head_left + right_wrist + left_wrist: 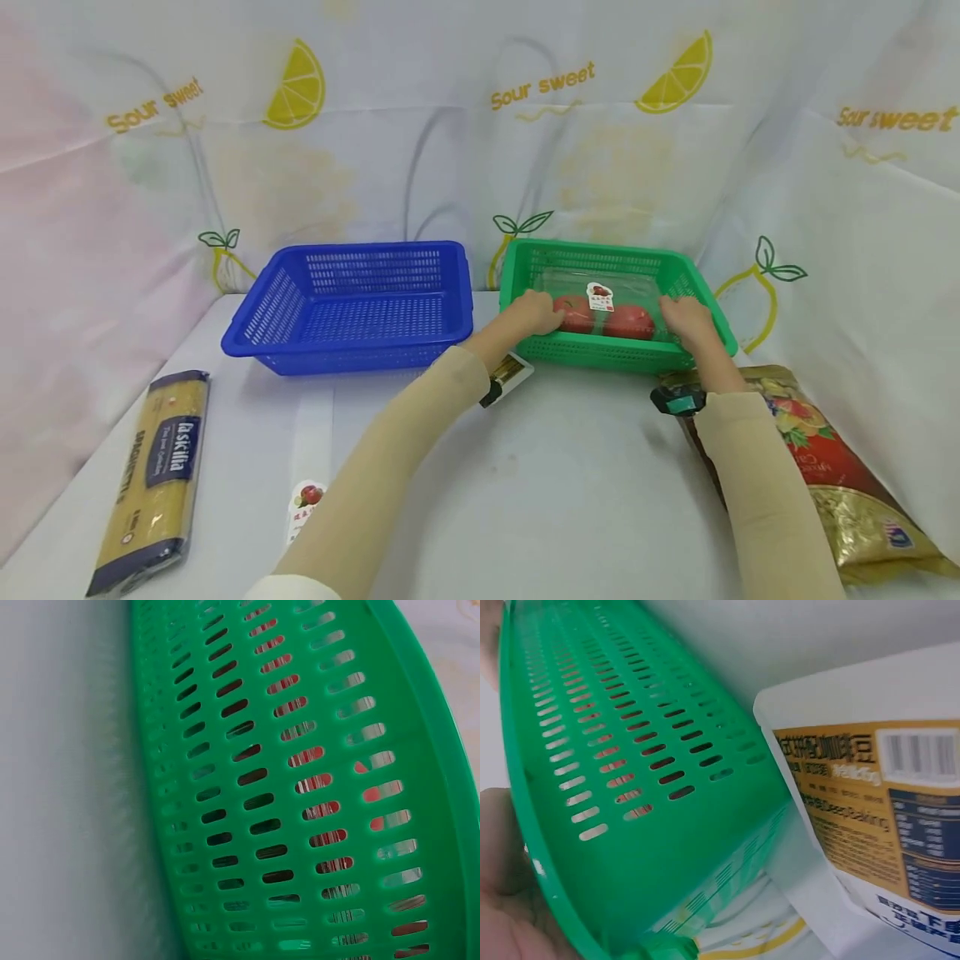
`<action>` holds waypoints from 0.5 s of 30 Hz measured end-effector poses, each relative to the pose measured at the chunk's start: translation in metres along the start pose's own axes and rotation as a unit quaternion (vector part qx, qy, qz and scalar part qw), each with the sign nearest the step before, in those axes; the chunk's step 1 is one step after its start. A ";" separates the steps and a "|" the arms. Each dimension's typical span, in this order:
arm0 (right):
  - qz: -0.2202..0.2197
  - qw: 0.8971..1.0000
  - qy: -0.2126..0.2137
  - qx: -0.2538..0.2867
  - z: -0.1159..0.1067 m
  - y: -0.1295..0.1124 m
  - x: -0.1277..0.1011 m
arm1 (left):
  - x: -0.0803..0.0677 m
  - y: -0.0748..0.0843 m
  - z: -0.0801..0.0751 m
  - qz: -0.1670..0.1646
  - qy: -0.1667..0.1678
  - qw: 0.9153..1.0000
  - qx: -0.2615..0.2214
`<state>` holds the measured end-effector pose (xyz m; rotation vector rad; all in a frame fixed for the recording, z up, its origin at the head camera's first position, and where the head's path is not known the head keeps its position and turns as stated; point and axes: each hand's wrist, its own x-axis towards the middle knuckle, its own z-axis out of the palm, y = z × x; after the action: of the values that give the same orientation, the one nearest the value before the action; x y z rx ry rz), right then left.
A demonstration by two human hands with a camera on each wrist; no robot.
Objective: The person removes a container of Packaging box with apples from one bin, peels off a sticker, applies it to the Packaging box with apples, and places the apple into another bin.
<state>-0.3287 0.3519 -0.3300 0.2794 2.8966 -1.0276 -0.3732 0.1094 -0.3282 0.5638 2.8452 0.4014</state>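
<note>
A clear plastic pack of red fruit (609, 315) with a white sticker lies inside the green basket (600, 247). My left hand (536, 312) grips the pack's left end, and my right hand (686, 317) grips its right end. Both hands reach over the basket's near wall. In the left wrist view the slotted basket wall (630, 787) fills the frame, with red showing through the slots and part of my left hand (502, 900) at the lower left. In the right wrist view only the basket wall (300, 787) appears, again with red behind the slots.
An empty blue basket (352, 304) stands left of the green one. A spaghetti pack (153, 479) lies at the front left, a red and gold bag (825, 467) at the right. A small gold-printed pack (508, 377) (885, 817) lies under my left forearm. A stickered clear pack (307, 500) lies near me.
</note>
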 end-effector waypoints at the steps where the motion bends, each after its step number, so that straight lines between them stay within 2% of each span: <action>1: -0.006 1.000 0.017 -0.008 0.000 0.000 0.001 | -0.001 0.000 0.000 0.007 0.006 1.000 -0.002; 4: -0.025 0.998 0.053 -0.003 0.000 0.000 0.005 | -0.007 0.001 -0.001 0.021 0.023 0.999 -0.012; 9: -0.067 0.990 0.127 -0.012 0.004 0.002 0.006 | -0.017 0.003 0.004 0.051 0.068 0.996 0.012; 11: -0.087 0.985 0.148 -0.020 0.008 0.004 0.002 | -0.023 0.003 0.009 0.075 0.096 0.992 0.044; 15: -0.116 0.980 0.162 -0.028 0.018 0.007 -0.010 | -0.038 0.002 0.019 0.116 0.156 0.976 0.102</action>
<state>-0.3176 0.3444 -0.3472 0.1172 3.3112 -1.0121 -0.3336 0.1002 -0.3397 0.9577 3.1549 0.2533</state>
